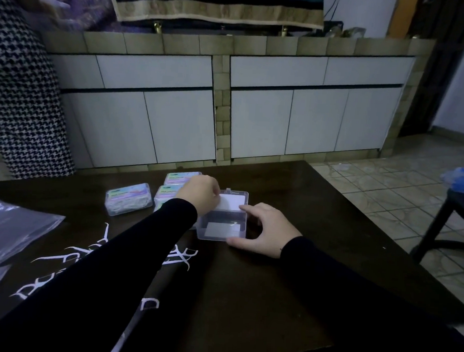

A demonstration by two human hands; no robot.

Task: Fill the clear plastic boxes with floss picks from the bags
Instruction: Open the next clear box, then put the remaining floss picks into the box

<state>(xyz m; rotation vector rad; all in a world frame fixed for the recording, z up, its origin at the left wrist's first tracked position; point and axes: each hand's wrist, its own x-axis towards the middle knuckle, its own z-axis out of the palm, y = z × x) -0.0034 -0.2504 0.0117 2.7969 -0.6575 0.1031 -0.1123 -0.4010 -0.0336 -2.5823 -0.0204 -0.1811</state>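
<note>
right hand [266, 229] fingers spread wide, thumb and index bracing the near side of the open clear box [223, 228] at mid tabletop [286, 289]. left hand [200, 194] fingers curl at the raised lid [230, 202], seemingly pinching it. it looks light, stiff and slick, so hold the side walls. its long axis runs left-right, opening upward. loose floss picks [68, 258] lie near left, beside the bags [7, 229].

We log: dark wooden table [287, 276] w/ open clear plastic box [223, 227], empty. Right hand [265, 229] braces its near-right corner; left hand [200, 194] on the raised lid. Three filled labelled boxes [129, 199] just left. Loose white floss picks [63, 257] & grey plastic bags [7, 231] near-left.
</note>
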